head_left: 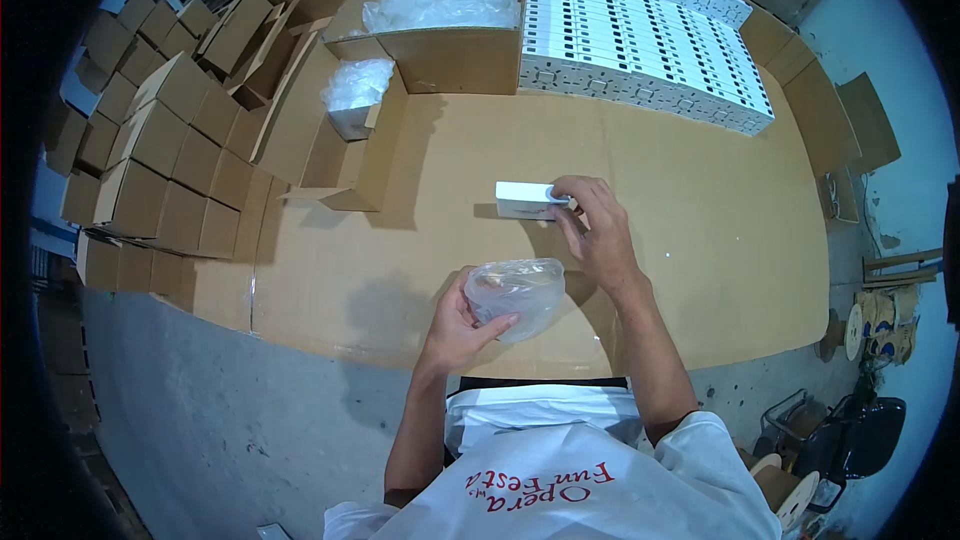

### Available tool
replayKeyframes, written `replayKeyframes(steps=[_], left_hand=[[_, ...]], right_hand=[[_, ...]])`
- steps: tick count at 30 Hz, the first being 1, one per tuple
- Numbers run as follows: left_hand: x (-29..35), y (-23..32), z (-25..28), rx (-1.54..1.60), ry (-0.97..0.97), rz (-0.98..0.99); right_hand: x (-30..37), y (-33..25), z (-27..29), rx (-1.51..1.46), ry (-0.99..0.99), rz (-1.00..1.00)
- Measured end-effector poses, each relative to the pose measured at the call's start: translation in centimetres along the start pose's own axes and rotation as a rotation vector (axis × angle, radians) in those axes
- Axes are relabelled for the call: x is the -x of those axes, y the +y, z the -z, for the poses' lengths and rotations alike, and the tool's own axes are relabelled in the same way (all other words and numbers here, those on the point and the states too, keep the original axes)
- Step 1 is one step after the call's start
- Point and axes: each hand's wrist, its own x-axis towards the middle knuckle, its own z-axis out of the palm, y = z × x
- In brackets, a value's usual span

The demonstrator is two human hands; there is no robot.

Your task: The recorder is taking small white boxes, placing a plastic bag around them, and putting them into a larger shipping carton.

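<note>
bag in left hand, box under right

your left hand [462,325] is curled round a clear plastic bag [518,295], thumb on the near side, fingers wrapped under it, holding it just above the worktop [700,240] near the front edge. your right hand [597,230] reaches fwd, fingertips pinching the right end of a small white box [522,200] that lies flat on the worktop, just beyond the bag. box and bag are near each other but apart.

worktop is covered w/ brown cardboard. at the back right sits a big block of white boxes [650,30] packed in tight rows. left of it, an open carton [440,50] w/ crumpled clear plastic inside. nearer to you and left, a smaller open carton [345,155] w/ another wad of plastic [357,83] at its top. far left, a stack of folded brown cartons [160,150] runs along the worktop's edge. cable spools [880,315] lie on the floor at right.
</note>
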Motion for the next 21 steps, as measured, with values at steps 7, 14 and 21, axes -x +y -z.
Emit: replayKeyframes(steps=[7,14,21], left_hand=[[-0.1,0.0,-0.1,-0.001,0.050,0.052],[-0.1,0.0,0.0,-0.060,0.064,0.046],[0.1,0.6,-0.5,-0.047,0.069,0.071]], right_hand=[[1.0,-0.3,0.7,-0.768,0.219,-0.278],[2.1,-2.2,3.6,-0.846,-0.031,-0.286],[1.9,-2.3,4.3,-0.642,-0.099,-0.204]])
